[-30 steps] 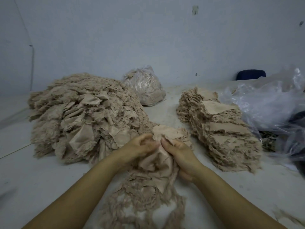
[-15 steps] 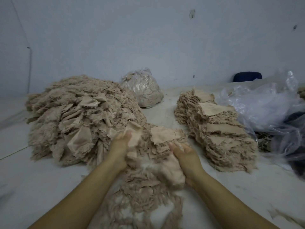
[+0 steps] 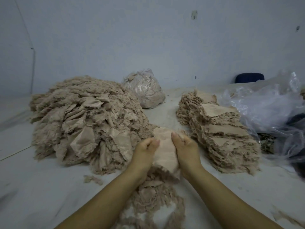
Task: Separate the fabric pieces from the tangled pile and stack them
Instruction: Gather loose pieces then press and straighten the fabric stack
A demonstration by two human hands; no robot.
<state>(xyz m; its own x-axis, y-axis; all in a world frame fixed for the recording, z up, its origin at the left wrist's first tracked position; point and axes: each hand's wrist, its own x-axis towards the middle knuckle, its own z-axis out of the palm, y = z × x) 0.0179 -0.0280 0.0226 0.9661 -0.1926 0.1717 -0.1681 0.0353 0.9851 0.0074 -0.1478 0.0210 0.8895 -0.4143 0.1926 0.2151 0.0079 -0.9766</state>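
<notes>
Beige fabric pieces (image 3: 165, 151) are gripped between the curled fingers of the left hand (image 3: 145, 150) and right hand (image 3: 184, 149) near the desk's front edge. Much is left — a large tangled pile (image 3: 85, 119) sits toward the left edge, a sizeable stack (image 3: 221, 129) toward the right.

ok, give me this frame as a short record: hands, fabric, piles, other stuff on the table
left hand: grips the left side of the fabric bundle
right hand: grips the bundle's right side
tangled pile: large, on the person's left
stacked pieces: leaning row, on the right
loose frayed scraps: between the forearms, near edge
tied plastic bag: behind, by the wall, filled with fabric
loose clear plastic: far right
table: pale surface
</notes>
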